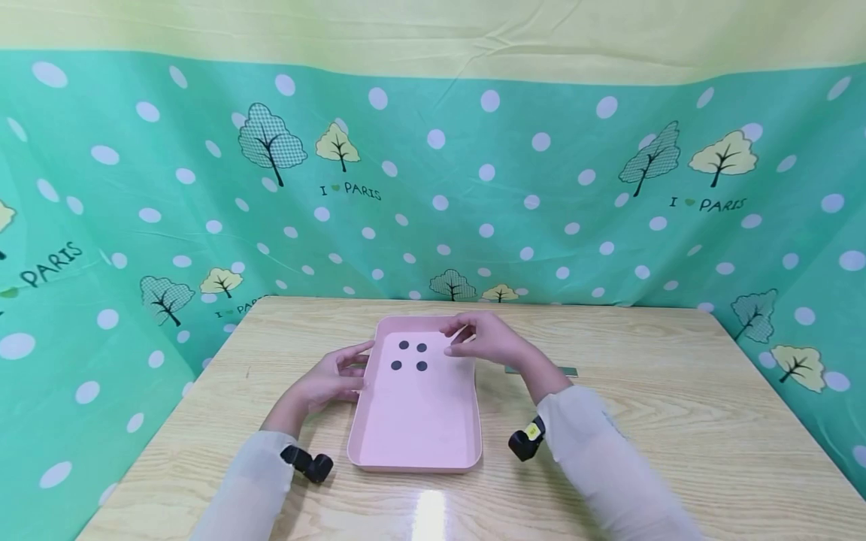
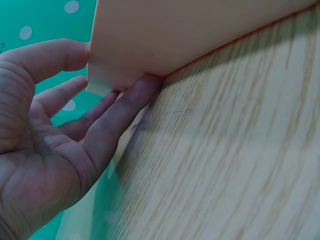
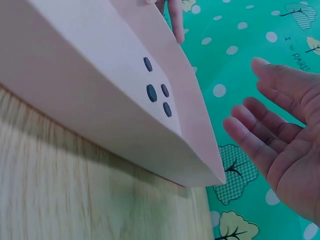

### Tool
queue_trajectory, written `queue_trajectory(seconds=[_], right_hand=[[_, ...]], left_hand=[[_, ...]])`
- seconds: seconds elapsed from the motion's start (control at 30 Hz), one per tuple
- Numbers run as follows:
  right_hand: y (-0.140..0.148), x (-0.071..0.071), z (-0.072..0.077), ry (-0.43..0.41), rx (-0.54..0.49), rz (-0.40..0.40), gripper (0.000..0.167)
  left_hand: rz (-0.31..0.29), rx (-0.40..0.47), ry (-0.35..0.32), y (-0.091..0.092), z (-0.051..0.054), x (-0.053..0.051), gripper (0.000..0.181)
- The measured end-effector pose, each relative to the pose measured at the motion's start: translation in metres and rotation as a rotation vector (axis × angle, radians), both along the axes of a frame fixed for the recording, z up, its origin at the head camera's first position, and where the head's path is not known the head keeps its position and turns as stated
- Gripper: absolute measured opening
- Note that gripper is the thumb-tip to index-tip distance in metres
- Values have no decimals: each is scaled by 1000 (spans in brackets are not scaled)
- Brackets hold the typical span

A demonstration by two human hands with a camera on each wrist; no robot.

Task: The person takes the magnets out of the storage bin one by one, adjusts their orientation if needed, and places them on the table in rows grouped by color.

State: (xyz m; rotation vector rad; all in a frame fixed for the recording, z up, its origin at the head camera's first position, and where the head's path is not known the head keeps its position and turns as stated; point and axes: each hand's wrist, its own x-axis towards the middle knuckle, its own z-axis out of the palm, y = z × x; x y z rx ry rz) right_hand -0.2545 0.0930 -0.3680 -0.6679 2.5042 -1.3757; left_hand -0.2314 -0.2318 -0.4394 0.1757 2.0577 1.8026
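Observation:
A pink rectangular tray [image 1: 421, 421] lies on the wooden table, also seen tilted by the camera angle in the right wrist view. On its floor, toward the far end, sit several small black discs [image 1: 422, 366], set close together with gaps between them. My left hand [image 1: 331, 379] is at the tray's left side, its fingertips touching the outer wall; in the left wrist view the fingers [image 2: 112, 117] are not wrapped round it. Above the tray's far right part is my right hand [image 1: 490, 338], fingers loosely bent and holding nothing, apart from the discs.
A thin dark green strip [image 1: 541, 371] lies on the table [image 1: 649, 421] to the right of the tray, partly covered by my right forearm. Behind the table hangs a green dotted cloth [image 1: 487, 173] printed with trees. Each wrist carries a small black camera [image 1: 526, 439].

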Motion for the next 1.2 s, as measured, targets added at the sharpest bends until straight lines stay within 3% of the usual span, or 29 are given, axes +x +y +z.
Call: queue_trajectory(seconds=[0.37,0.7,1.2], right_hand=[[-25,-8,-12,-10,2,-16,32],[-41,-17,-25,-48,-15,-88,32],[-57,-21,-47,-74,-33,-95,26]], left_hand=[[-4,3,-2,0,1,0,79],[-3,6,-7,0,1,0,81],[-27,16,14,-1,-1,0,81]])
